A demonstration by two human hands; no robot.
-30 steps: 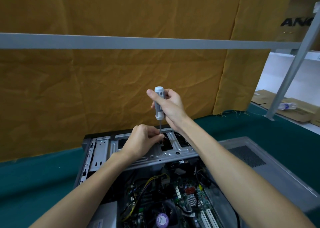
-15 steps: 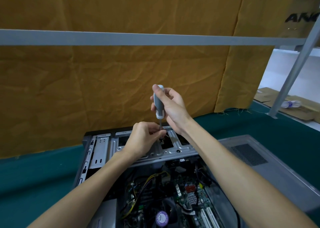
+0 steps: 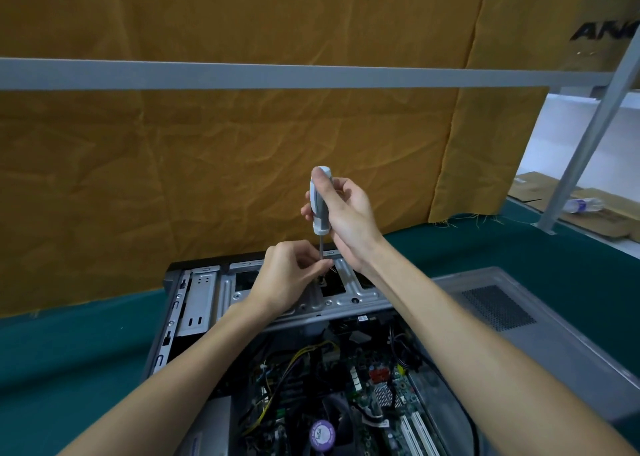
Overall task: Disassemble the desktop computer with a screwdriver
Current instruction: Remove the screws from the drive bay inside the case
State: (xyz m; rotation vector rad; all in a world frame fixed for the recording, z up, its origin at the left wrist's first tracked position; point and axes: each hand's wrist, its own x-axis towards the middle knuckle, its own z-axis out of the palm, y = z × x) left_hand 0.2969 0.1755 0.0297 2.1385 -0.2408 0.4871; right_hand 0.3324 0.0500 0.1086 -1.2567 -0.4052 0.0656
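An open desktop computer case [image 3: 194, 303] lies on the green table, its motherboard [image 3: 377, 386] and cables showing. My right hand [image 3: 349, 216] grips the grey and white handle of a screwdriver [image 3: 320, 206], held upright over the metal drive bracket [image 3: 346, 294] at the case's far end. My left hand [image 3: 287, 277] pinches the screwdriver's shaft just above the tip. The tip and whatever it touches are hidden by my left fingers.
A grey side panel [image 3: 512, 313] lies to the right of the case on the green table cover [image 3: 69, 351]. Brown cloth [image 3: 242, 161] hangs behind, crossed by a grey metal bar [image 3: 277, 74]. Cardboard and a plastic bottle [image 3: 585, 205] lie at far right.
My right hand has rolled the handle between its fingers, thumb now along the top. The left hand stays pinched at the shaft. The view has shifted slightly.
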